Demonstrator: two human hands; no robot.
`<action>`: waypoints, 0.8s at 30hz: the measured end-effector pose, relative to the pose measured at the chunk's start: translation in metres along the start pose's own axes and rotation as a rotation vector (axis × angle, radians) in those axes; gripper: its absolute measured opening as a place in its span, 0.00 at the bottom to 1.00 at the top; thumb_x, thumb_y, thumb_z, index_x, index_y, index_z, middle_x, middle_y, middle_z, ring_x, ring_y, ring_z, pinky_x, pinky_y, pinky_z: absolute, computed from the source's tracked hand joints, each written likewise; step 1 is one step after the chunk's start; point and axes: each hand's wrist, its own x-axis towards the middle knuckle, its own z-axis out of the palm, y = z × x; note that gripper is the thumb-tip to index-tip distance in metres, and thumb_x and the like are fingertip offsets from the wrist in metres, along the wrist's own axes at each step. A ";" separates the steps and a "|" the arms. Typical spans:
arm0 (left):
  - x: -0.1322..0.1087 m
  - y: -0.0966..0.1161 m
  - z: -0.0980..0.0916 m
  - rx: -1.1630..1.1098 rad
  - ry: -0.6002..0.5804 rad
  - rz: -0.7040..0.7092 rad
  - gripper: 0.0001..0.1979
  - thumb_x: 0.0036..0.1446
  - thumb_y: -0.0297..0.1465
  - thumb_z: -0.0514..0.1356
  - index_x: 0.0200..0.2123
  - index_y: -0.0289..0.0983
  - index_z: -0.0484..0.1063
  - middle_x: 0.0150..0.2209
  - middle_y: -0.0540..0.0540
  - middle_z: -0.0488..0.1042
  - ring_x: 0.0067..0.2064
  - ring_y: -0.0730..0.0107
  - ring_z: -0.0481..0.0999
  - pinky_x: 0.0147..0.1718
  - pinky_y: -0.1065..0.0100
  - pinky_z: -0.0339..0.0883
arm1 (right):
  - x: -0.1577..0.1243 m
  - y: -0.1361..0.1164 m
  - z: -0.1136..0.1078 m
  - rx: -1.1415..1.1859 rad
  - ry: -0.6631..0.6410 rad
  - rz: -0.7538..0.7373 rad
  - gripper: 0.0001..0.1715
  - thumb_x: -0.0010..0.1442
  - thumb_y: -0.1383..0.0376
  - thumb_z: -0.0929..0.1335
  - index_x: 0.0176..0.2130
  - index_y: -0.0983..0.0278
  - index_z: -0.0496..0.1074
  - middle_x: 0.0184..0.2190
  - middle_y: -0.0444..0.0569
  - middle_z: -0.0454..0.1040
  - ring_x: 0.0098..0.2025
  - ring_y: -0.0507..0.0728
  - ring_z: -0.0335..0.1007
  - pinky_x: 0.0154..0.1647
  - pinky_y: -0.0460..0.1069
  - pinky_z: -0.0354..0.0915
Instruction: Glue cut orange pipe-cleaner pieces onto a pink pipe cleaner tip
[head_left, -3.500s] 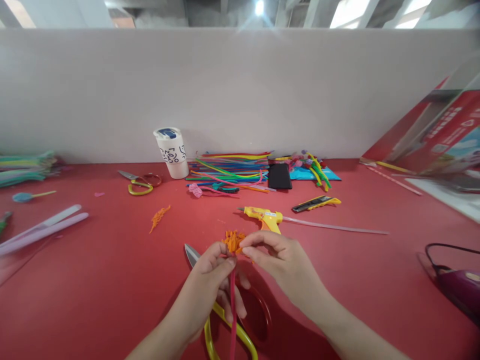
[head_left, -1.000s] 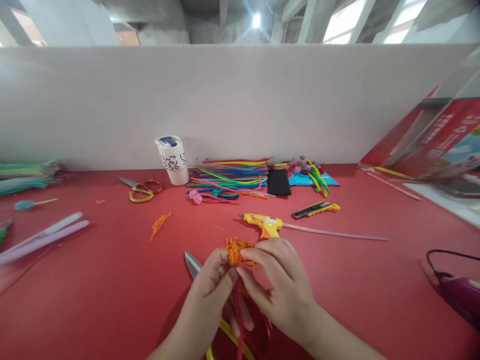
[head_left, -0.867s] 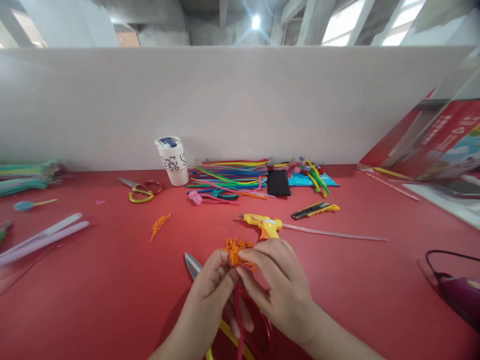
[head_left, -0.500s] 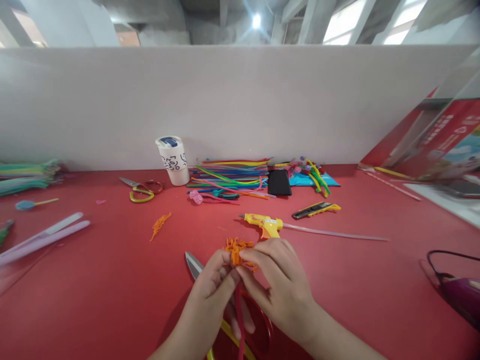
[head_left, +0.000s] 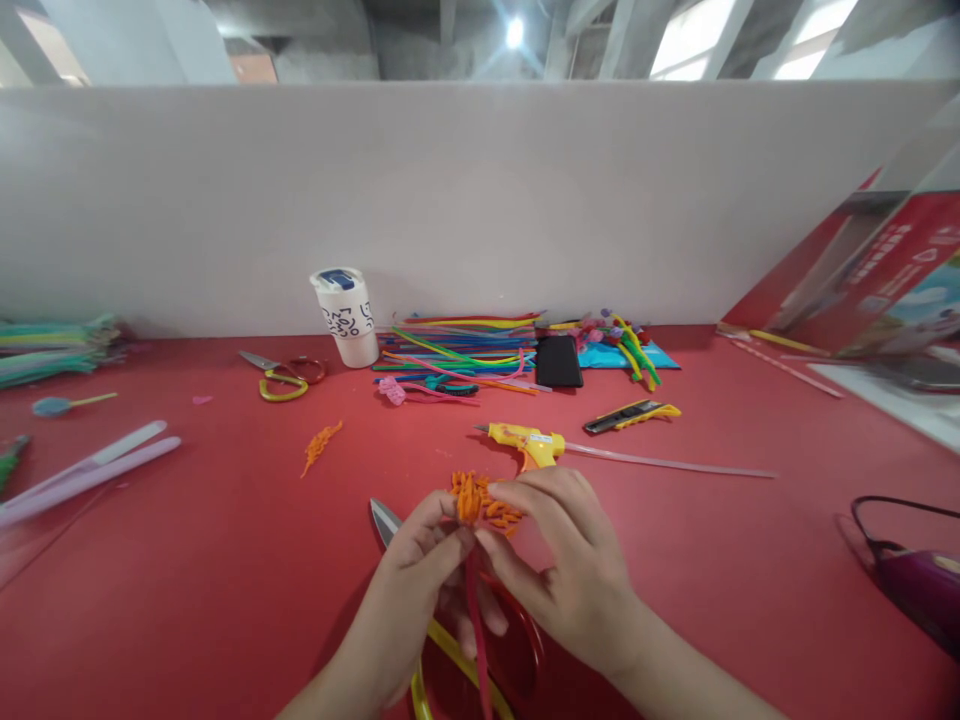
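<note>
My left hand [head_left: 424, 575] is closed in a pinch on a red pipe-cleaner stem [head_left: 477, 625] topped with a bunched orange tuft [head_left: 469, 500]. The stem hangs down below the thumb. My right hand [head_left: 566, 550] is beside the tuft, its thumb and forefinger apart; the forefinger tip is close to the tuft's right side, and I cannot tell if it touches. Small orange pipe-cleaner pieces [head_left: 504, 514] lie on the table behind the fingers. Under both hands lie large scissors [head_left: 385, 522] with yellow and red handles, partly hidden.
Beyond my hands lie a yellow glue gun [head_left: 526, 442] with a long glue stick and a box cutter [head_left: 632, 416]. Farther back are a white cup [head_left: 346, 318], pipe cleaners [head_left: 457, 350], a black phone [head_left: 559, 362] and smaller scissors [head_left: 283, 380]. An orange sprig [head_left: 322, 447] lies left.
My right fingers have drawn slightly off the orange tuft, which now shows more upright and fuller above the left hand. More loose orange pieces are visible behind it.
</note>
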 end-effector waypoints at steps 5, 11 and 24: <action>0.002 0.002 -0.007 0.001 0.063 0.023 0.04 0.55 0.29 0.55 0.29 0.36 0.62 0.24 0.53 0.69 0.19 0.78 0.70 0.10 0.80 0.62 | 0.008 0.030 -0.009 -0.328 -0.184 0.272 0.11 0.58 0.63 0.62 0.26 0.63 0.66 0.25 0.47 0.68 0.27 0.55 0.65 0.28 0.49 0.57; 0.006 0.002 -0.010 0.082 0.139 0.061 0.08 0.53 0.31 0.58 0.26 0.36 0.62 0.23 0.55 0.69 0.15 0.78 0.70 0.09 0.79 0.61 | 0.006 0.065 0.000 -0.445 -0.496 0.717 0.11 0.52 0.58 0.65 0.27 0.64 0.64 0.22 0.50 0.69 0.26 0.60 0.67 0.22 0.47 0.45; 0.003 0.013 -0.014 -0.092 0.089 0.025 0.06 0.54 0.30 0.57 0.28 0.33 0.69 0.20 0.53 0.69 0.16 0.83 0.67 0.11 0.82 0.52 | 0.006 0.085 0.001 0.302 -0.303 1.024 0.11 0.48 0.57 0.65 0.26 0.63 0.65 0.20 0.46 0.71 0.22 0.55 0.69 0.23 0.48 0.60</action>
